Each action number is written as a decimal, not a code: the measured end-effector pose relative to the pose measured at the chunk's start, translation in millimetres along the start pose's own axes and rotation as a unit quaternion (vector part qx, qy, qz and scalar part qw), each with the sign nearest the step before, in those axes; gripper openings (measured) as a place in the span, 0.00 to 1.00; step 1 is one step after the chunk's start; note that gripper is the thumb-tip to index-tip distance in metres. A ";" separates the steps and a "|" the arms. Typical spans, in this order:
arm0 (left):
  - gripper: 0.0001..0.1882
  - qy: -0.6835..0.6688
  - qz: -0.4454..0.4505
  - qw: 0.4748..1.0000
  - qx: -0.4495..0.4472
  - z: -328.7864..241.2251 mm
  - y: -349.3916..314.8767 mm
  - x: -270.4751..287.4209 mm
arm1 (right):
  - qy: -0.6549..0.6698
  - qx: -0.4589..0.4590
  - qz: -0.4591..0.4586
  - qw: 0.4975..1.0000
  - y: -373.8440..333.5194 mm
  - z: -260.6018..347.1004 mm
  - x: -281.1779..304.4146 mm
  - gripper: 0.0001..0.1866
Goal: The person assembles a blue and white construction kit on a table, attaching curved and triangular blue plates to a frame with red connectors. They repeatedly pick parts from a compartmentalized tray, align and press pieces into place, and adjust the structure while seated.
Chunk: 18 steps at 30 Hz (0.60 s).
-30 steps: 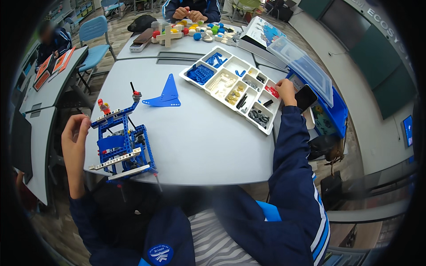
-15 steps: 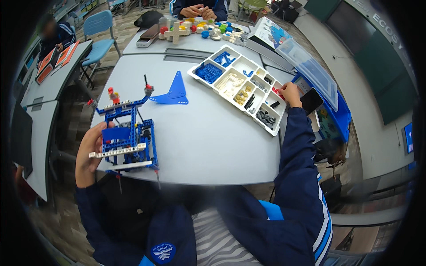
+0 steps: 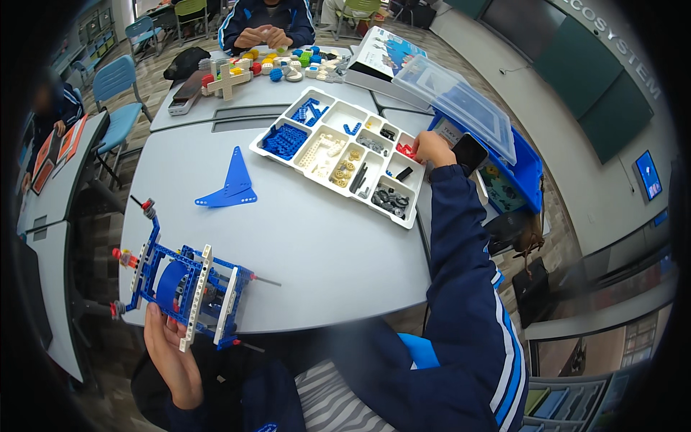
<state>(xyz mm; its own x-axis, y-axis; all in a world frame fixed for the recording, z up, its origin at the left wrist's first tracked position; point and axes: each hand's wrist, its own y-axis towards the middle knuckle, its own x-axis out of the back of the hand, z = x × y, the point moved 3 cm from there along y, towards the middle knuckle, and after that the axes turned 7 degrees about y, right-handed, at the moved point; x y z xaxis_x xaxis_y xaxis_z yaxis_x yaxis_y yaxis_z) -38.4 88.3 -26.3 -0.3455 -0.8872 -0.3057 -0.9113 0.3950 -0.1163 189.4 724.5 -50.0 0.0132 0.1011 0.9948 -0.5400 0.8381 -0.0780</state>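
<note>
My left hand (image 3: 173, 353) grips a blue and white building-brick model (image 3: 188, 288) from below, near the table's front left edge. The model lies tilted on its side, with a red toy figure (image 3: 127, 258) on one end and thin grey axles sticking out of the other. My right hand (image 3: 434, 148) reaches into the red-piece compartment of a white sorting tray (image 3: 412, 209). Its fingers are closed together at the small red pieces (image 3: 406, 150); whether one is pinched cannot be made out. A flat blue perforated triangular panel (image 3: 232, 186) rests on the table between model and tray.
Beyond the tray stand a white box (image 3: 378, 54) and a blue bin (image 3: 529, 173) with a clear lid (image 3: 461, 108). A dark phone (image 3: 469, 153) is beside my right hand. Across the table, another person's hands (image 3: 265, 37) are over a heap of colourful bricks (image 3: 288, 66).
The model in my left hand has swung from upright onto its side and come lower. My right hand stays at the red pieces. The whole view has shifted.
</note>
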 end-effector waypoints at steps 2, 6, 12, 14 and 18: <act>0.16 0.032 -0.011 0.999 0.020 3.1 -8.3 -2.2 | 0.069 0.011 0.010 0.998 4.6 1.5 0.1 0.09; 0.18 0.023 0.004 0.999 0.027 7.1 -17.5 -3.5 | 0.247 0.061 -0.063 0.965 6.1 -7.1 11.4 0.06; 0.20 0.013 -0.038 0.999 0.029 14.8 -21.4 -1.0 | 0.102 -0.008 -0.098 0.990 9.0 -21.3 5.8 0.05; 0.21 -0.005 -0.040 0.999 0.029 16.1 -21.2 -0.9 | 0.030 -0.024 -0.121 0.992 12.4 -19.0 -3.6 0.06; 0.21 -0.004 -0.039 0.998 0.041 15.7 -22.1 -1.4 | 0.002 -0.008 -0.146 0.989 16.4 -13.7 -15.7 0.07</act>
<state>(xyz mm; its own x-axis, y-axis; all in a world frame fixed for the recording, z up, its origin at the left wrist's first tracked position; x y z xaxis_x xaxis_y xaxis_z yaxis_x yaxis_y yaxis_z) -14.3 84.6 -38.2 -0.2727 -0.9141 -0.3002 -0.9137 0.3438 -0.2168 191.8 744.0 -67.9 0.1698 -0.1435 0.9750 -0.4988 0.8407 0.2106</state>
